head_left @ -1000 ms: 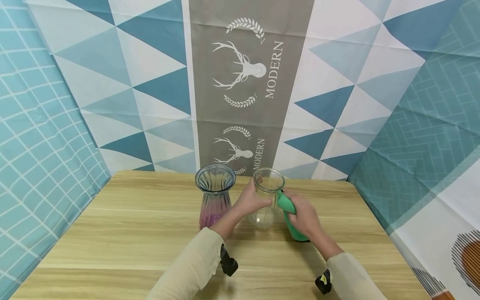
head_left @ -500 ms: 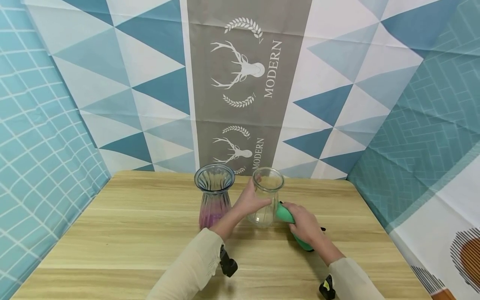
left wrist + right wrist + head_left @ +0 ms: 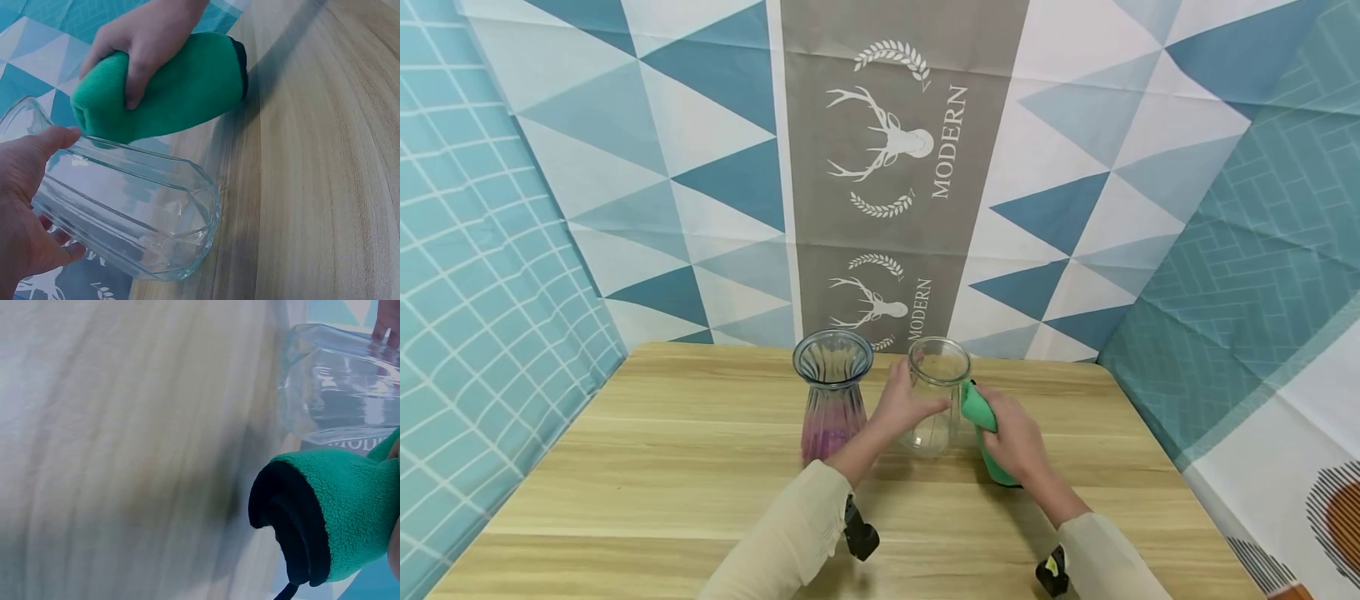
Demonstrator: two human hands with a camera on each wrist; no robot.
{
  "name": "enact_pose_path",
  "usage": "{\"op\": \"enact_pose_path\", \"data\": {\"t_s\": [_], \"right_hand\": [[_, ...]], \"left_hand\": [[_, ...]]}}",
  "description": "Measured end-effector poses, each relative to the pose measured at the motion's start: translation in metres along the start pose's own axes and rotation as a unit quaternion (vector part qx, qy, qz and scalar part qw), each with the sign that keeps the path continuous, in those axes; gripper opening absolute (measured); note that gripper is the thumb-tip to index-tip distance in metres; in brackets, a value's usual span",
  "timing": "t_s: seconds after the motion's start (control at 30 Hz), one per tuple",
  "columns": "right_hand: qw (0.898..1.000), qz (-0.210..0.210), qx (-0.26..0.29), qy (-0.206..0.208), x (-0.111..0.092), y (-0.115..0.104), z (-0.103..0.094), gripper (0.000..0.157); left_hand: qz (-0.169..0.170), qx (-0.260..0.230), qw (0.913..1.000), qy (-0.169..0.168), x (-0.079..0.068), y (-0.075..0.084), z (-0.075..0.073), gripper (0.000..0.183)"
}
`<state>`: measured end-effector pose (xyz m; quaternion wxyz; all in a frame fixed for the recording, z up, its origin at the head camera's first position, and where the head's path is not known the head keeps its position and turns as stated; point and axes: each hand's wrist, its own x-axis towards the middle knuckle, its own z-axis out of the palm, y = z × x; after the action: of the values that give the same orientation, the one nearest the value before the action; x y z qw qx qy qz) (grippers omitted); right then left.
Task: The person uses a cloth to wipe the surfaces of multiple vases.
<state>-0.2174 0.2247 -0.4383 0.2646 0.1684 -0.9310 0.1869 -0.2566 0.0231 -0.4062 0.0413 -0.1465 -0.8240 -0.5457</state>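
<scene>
A clear glass vase (image 3: pixel 934 429) stands upright at the back of the table, with my left hand (image 3: pixel 904 402) gripping its side, thumb in front and fingers behind. To its right, my right hand (image 3: pixel 1015 433) holds a bunched green cloth (image 3: pixel 992 458) with a dark edge. In the left wrist view the green cloth (image 3: pixel 181 87) lies against the side of the clear vase (image 3: pixel 125 200) close to its upper part. The right wrist view shows the cloth's folded black border (image 3: pixel 294 519) hanging below the hand. Part of the right hand is cut off there.
A second vase (image 3: pixel 833 408), bluish at the rim and pink-purple below, stands left of the clear one, close to the left forearm. Both rest on a wooden table (image 3: pixel 647 467). A patterned cloth backdrop (image 3: pixel 880 192) rises behind the table's back edge.
The right hand with the green cloth dips down along the clear vase's side, then comes back up near the rim. The left hand keeps its grip on the vase, which stays in place.
</scene>
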Motion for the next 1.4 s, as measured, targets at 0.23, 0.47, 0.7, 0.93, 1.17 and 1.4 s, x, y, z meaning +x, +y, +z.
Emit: {"op": "enact_pose_path", "data": {"t_s": [0.23, 0.47, 0.7, 0.93, 1.17, 1.4], "right_hand": [[0.999, 0.002, 0.019, 0.045, 0.013, -0.003, -0.004, 0.054], [0.998, -0.019, 0.023, 0.059, 0.019, -0.007, -0.003, 0.055], [0.999, -0.014, 0.023, 0.032, 0.017, -0.007, -0.001, 0.049], [0.998, -0.001, -0.005, -0.063, 0.009, -0.005, 0.000, 0.051], [0.987, -0.008, -0.060, -0.151, -0.001, -0.002, 0.005, 0.052], [0.981, -0.010, -0.065, -0.182, -0.010, 0.004, 0.007, 0.053]], "left_hand": [[0.011, -0.023, 0.9996, -0.011, 0.001, -0.003, -0.003, 0.084], [0.020, -0.025, 0.9992, -0.023, 0.001, -0.001, -0.004, 0.080], [0.024, -0.016, 0.9993, -0.024, 0.001, -0.001, -0.005, 0.078], [0.017, -0.011, 0.9994, -0.029, 0.002, -0.001, -0.006, 0.077], [0.011, -0.007, 0.9995, -0.030, 0.000, 0.001, -0.008, 0.078], [0.011, -0.010, 0.9994, -0.031, 0.001, -0.001, -0.006, 0.081]]}}
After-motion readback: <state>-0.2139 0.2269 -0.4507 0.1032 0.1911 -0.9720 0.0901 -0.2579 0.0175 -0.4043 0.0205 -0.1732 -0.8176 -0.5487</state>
